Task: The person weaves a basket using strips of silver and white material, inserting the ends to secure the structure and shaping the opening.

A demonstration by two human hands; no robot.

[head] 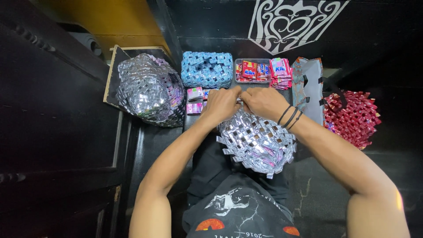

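The silver woven basket [257, 143] rests on your lap against the tabletop [194, 119] edge, so both hands reach its far rim. Your left hand [222, 105] and right hand [264, 102] pinch that rim, closed side by side. Folded wrapper strips [195, 99] lie just beyond.

A clear box [252, 70] of red and blue wrappers stands at the back. Pink wrappers [280, 72] are stacked beside it. Small pink packets [195, 99] lie left.
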